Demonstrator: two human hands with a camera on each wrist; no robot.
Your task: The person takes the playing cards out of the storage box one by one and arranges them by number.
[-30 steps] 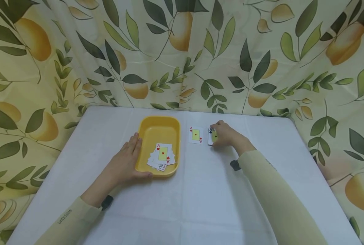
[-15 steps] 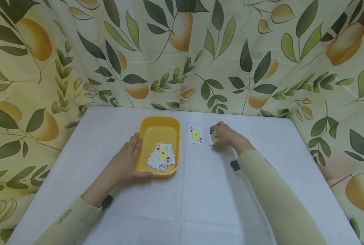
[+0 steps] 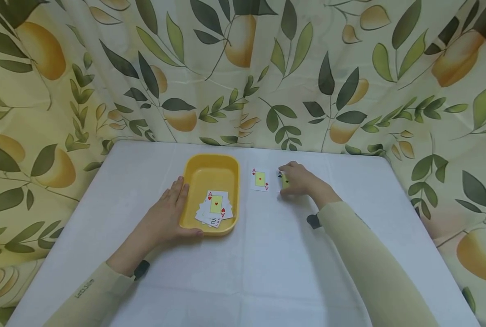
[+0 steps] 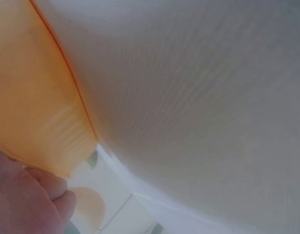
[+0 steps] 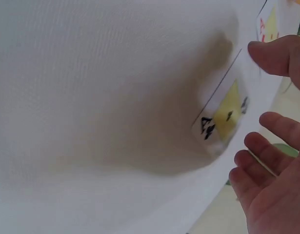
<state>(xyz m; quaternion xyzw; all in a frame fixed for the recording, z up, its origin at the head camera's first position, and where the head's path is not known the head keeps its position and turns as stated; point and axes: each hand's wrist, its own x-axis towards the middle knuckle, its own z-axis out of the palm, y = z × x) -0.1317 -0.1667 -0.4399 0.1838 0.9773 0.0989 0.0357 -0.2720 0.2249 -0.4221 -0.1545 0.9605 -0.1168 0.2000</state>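
Observation:
My left hand rests against a yellow tray, fingers straight along its left side and thumb along the near edge. In the left wrist view the tray wall and part of this hand show. Inside the tray lies a loose pile of playing cards, an ace of hearts on top. My right hand is over an ace of clubs, covering its right part. The right wrist view shows that card flat on the cloth, thumb and fingers spread apart beside it.
An ace of diamonds lies face up between the tray and the ace of clubs. White cloth covers the table. Behind it hangs a curtain printed with fruit and leaves.
The ace of clubs, its left edge showing a dark line a second ago, now lies flat under the right hand. My left hand and the tray have kept their places.

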